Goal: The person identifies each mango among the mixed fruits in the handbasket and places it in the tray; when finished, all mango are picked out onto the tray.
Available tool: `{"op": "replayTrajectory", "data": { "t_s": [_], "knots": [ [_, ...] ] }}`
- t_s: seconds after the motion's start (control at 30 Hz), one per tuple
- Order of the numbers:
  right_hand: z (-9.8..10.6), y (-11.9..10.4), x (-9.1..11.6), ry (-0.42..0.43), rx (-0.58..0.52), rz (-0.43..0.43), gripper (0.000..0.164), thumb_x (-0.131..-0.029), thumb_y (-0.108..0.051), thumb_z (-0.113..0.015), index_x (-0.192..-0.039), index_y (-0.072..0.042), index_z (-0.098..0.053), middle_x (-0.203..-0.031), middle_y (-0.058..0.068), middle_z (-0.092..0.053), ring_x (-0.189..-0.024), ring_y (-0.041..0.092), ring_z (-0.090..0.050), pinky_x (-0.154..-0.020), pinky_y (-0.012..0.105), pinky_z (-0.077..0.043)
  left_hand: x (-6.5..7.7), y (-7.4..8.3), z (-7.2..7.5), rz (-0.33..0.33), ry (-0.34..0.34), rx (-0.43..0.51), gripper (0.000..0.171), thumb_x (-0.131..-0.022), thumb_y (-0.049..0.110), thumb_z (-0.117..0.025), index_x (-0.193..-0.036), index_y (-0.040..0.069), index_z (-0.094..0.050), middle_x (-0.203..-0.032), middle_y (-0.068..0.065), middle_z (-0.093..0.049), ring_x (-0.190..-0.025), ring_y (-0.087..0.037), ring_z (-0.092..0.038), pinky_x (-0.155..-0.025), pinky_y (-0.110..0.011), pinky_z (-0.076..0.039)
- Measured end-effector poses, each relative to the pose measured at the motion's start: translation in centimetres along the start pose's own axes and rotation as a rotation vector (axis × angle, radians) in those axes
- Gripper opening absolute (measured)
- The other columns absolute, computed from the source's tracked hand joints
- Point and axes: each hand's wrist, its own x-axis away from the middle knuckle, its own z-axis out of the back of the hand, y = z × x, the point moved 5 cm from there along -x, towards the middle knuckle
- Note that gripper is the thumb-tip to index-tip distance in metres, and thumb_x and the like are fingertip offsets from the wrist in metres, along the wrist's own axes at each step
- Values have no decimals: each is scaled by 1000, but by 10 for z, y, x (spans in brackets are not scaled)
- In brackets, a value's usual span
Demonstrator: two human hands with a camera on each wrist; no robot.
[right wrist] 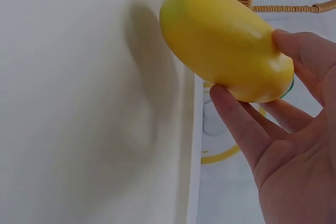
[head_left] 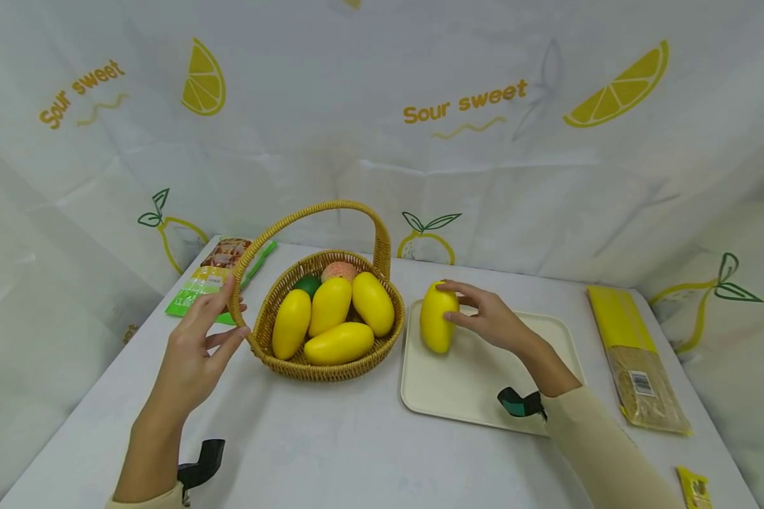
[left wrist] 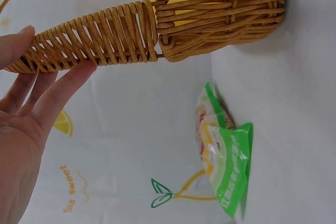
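Note:
My right hand [head_left: 490,318] pinches a yellow mango [head_left: 438,322] between thumb and fingers, above the left part of a cream tray [head_left: 484,396]. In the right wrist view the mango [right wrist: 226,45] hangs tilted, apart from the tray, with its shadow below. My left hand [head_left: 200,346] grips one side of the tall handle [head_left: 305,212] of a wicker basket [head_left: 331,371]. The left wrist view shows the thumb and fingers on opposite sides of the woven handle [left wrist: 94,40]. Inside the basket lie several yellow mangoes [head_left: 339,344], a dark green fruit [head_left: 308,285] and a pinkish round fruit [head_left: 339,271].
A green and white snack bag [head_left: 197,290] lies behind the left hand. Right of the tray is a long yellow-topped clear package [head_left: 639,360], with a small yellow packet [head_left: 694,488] near the front right edge. A printed white curtain [head_left: 331,106] hangs behind the white table [head_left: 331,445].

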Motion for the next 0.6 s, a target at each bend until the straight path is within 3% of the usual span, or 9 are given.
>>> {"op": "replayTrajectory", "data": {
  "t_s": [0.23,0.47,0.6],
  "knots": [
    [-4,3,-2,-37,-14,-24,48,-100,-21,-67,-145,-13,-55,-159,16,-46,-134,46,-56,-114,64,-45,0,-1,0,7,3,-2,94,-81,-18,-73,-159,18,-36,-121,-11,-57,-114,-23,-60,-83,2,-48],
    [-7,7,-4,-53,-9,-34,47,-99,-21,-67,-144,-14,-56,-157,15,-48,-134,43,-55,-114,61,-47,0,-1,-1,11,5,-12,94,-81,-17,-74,-159,19,-37,-121,-14,-59,-117,-12,-60,-82,2,-49],
    [-8,9,-7,-56,-9,-44,48,-98,-21,-69,-143,-13,-56,-155,15,-51,-133,43,-57,-114,60,-47,0,-1,0,18,4,-17,94,-81,-17,-74,-159,20,-36,-121,-13,-59,-115,-21,-61,-83,2,-49]
  ]
}}
